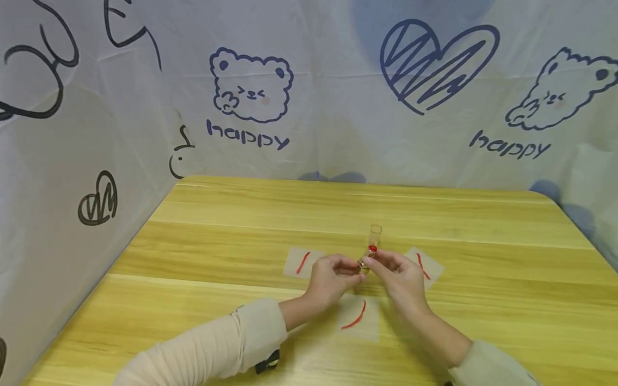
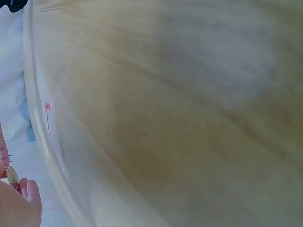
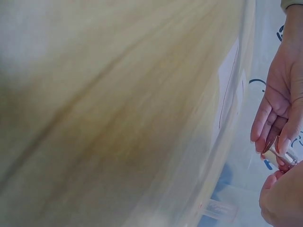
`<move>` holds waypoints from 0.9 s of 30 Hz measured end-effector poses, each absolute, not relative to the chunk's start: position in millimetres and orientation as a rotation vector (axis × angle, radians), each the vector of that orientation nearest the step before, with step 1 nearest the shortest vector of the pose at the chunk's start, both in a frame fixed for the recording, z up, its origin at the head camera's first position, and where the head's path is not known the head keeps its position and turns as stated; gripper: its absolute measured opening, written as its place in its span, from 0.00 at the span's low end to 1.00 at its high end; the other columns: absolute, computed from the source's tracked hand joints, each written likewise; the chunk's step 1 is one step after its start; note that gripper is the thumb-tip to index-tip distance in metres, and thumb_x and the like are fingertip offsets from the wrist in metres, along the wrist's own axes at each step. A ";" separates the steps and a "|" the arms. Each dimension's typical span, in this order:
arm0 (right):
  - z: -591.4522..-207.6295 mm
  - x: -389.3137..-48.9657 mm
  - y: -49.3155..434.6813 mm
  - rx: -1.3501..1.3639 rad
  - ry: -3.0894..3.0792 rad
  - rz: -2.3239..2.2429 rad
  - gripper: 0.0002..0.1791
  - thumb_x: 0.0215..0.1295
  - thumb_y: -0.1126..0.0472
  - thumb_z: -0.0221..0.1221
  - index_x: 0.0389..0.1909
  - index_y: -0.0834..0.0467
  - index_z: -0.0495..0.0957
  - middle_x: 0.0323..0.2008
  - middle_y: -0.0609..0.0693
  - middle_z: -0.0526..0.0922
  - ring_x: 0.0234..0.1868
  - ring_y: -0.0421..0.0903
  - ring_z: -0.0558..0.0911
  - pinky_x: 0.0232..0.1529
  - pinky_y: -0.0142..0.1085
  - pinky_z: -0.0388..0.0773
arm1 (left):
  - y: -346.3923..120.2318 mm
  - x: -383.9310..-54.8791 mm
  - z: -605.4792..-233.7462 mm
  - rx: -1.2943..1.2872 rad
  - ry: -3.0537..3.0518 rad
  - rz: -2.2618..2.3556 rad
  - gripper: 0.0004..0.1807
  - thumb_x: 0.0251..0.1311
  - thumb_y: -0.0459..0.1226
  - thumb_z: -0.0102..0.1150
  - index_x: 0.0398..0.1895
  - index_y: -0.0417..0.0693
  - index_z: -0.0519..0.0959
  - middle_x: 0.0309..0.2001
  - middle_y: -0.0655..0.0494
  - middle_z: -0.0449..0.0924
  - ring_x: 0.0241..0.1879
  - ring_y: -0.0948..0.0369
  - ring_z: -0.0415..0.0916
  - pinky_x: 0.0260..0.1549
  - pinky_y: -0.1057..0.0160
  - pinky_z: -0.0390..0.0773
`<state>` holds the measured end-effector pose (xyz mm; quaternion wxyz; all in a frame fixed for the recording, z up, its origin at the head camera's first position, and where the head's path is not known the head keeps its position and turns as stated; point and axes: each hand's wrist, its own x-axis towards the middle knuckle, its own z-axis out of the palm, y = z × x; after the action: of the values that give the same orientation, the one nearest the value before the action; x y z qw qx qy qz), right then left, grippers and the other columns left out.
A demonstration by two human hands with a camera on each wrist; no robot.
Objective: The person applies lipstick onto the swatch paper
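Observation:
Both hands meet near the middle of the table in the head view, around a small lipstick with a red top and a shiny metallic body. My left hand pinches its lower end between thumb and fingers. From the other side, my right hand grips the body with thumb and fingertips. The left wrist view shows the round gold base between the fingers. Just behind the hands, a clear cap stands upright on the table. Fingers hide much of the lipstick's body.
Pale paper squares with red marks lie around the hands: a left paper, a right paper and a front paper. The wooden table ends at a white cloth wall with drawings.

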<state>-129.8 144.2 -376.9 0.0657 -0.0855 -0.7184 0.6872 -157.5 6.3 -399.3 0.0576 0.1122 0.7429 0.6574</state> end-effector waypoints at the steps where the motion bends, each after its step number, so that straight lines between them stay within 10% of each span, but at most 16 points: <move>1: -376.9 -130.3 144.3 -0.242 -2.173 2.052 0.18 0.55 0.62 0.66 0.44 0.68 0.78 0.27 0.34 0.83 0.34 0.35 0.79 0.37 0.25 0.79 | 7.0 -157.4 -399.5 0.337 2.249 1.995 0.11 0.46 0.26 0.67 0.35 0.30 0.79 0.36 0.37 0.83 0.35 0.52 0.83 0.33 0.71 0.83; 27: -377.4 -136.9 138.7 -0.190 -2.275 1.741 0.11 0.50 0.66 0.68 0.32 0.67 0.78 0.26 0.45 0.82 0.28 0.33 0.77 0.27 0.23 0.75 | 15.2 -151.9 -403.5 0.362 2.394 1.998 0.14 0.43 0.30 0.71 0.33 0.30 0.79 0.32 0.39 0.83 0.30 0.54 0.82 0.29 0.75 0.81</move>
<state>-136.9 138.7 -377.4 0.1350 -0.0655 -0.7852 0.6008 -151.9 15.2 -403.5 0.0012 0.1153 0.7626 0.6365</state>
